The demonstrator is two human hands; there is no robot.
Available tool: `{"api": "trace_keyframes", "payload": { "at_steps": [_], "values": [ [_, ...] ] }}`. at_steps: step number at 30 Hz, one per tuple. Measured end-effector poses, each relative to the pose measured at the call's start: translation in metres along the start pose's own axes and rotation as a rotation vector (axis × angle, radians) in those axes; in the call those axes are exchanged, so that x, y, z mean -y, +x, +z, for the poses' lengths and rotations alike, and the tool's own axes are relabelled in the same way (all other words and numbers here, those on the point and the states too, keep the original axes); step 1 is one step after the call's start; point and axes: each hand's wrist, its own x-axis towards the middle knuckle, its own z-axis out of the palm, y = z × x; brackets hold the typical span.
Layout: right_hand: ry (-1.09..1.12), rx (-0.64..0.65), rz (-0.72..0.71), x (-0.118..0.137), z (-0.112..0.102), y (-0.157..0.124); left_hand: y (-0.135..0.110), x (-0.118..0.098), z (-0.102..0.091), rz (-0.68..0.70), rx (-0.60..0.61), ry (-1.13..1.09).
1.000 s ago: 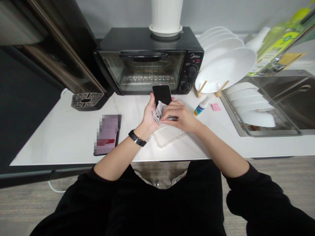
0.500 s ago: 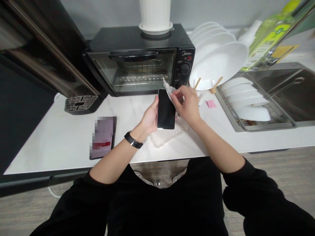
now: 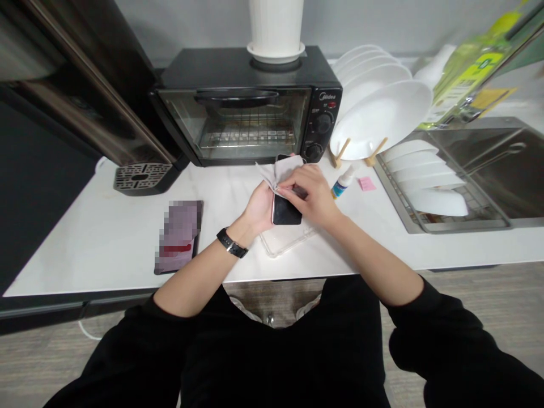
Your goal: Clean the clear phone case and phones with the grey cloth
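Note:
My left hand (image 3: 258, 208) is closed around a smartphone (image 3: 287, 212), its dark screen facing up, held above the counter. My right hand (image 3: 312, 190) pinches a light grey cloth (image 3: 288, 166) that lies across the upper part of the screen. The cloth and my right fingers hide much of the phone. Under the phone, a clear phone case (image 3: 274, 246) rests on the counter. Just right of my right hand stands a small spray bottle (image 3: 342, 182) with a blue label.
A black toaster oven (image 3: 255, 122) stands behind my hands, a white pot (image 3: 276, 28) on top. At left are a tablet-like device (image 3: 178, 237) with a blurred screen and a drip tray (image 3: 142, 177). Racked plates (image 3: 382, 119), a pink note (image 3: 366, 183) and a sink (image 3: 501, 170) lie right.
My right hand has moved left with the cloth, from the phone's right edge onto its screen. The spray bottle now shows more clearly. My left hand still holds the phone.

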Motion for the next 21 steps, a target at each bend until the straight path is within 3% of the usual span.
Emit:
{"api": "trace_keyframes", "payload": {
  "at_steps": [4,7,16,21],
  "values": [
    [0.063,0.146,-0.130,0.004,0.003,0.000,-0.003,-0.010,-0.001,0.136,-0.034,-0.009],
    [0.038,0.151,-0.134,0.005,0.002,-0.001,-0.005,-0.015,-0.006,0.174,-0.085,0.052],
    [-0.193,-0.106,0.055,-0.003,0.001,-0.003,0.000,-0.010,0.001,0.173,-0.095,0.075],
    [-0.243,-0.217,0.189,-0.007,0.000,-0.003,-0.005,-0.005,0.004,-0.024,-0.044,0.079]
  ]
}}
